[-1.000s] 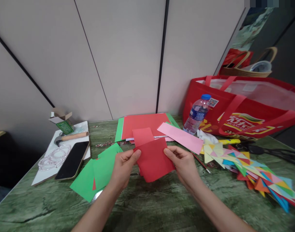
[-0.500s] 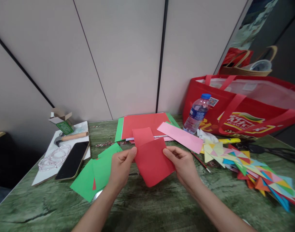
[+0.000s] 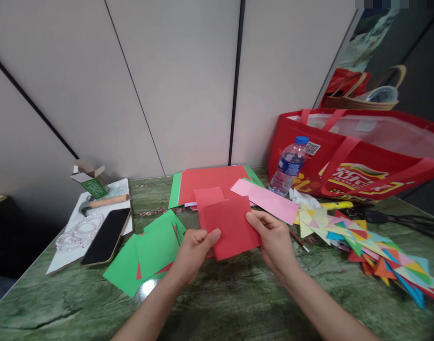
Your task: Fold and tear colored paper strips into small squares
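Both of my hands hold a red square of paper (image 3: 231, 226) just above the green marble-patterned table (image 3: 217, 293). My left hand (image 3: 194, 253) pinches its lower left corner with thumb on top. My right hand (image 3: 274, 239) grips its right edge, fingers curled behind. Another red piece (image 3: 208, 195) lies on the table right behind it. Several green paper squares (image 3: 149, 251) are spread to the left of my left hand.
A stack of red and green sheets (image 3: 210, 182) and a pink strip (image 3: 265, 200) lie at the back. Folded multicoloured paper shapes (image 3: 373, 251) pile up on the right by a water bottle (image 3: 289, 166) and a red bag (image 3: 362, 156). Left: phone (image 3: 106, 234), hammer (image 3: 101, 202), bead bracelets (image 3: 78, 229).
The red square has turned and moved slightly up and right. My left hand slid down to its lower left corner; my right hand kept its grip on the right edge.
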A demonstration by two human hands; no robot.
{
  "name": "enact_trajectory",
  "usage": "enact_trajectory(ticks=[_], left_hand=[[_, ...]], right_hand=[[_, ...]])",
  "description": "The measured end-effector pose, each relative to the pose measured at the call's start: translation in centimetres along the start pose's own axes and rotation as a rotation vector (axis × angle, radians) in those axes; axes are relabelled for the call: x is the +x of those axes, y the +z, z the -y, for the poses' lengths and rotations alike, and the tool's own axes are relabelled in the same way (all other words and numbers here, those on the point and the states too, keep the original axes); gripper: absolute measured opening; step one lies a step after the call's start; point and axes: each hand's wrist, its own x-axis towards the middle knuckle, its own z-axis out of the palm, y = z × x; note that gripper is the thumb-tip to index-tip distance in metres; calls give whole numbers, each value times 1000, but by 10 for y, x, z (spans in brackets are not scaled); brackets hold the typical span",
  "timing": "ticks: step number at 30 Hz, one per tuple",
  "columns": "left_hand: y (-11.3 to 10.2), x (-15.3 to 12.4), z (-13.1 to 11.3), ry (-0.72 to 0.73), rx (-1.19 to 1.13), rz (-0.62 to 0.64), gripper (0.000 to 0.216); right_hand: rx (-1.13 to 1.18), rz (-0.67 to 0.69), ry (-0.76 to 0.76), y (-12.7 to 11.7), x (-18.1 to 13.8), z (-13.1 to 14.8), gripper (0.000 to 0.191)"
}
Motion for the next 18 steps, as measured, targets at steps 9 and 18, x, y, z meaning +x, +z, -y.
enact_trajectory(ticks=[9, 18], left_hand=[[2, 0, 0, -78, -105, 54, 37], [3, 0, 0, -148, -168, 135, 35]], right_hand=[[-14, -31, -14, -1, 3, -1, 20], [63, -59, 65, -3, 6, -4, 18]])
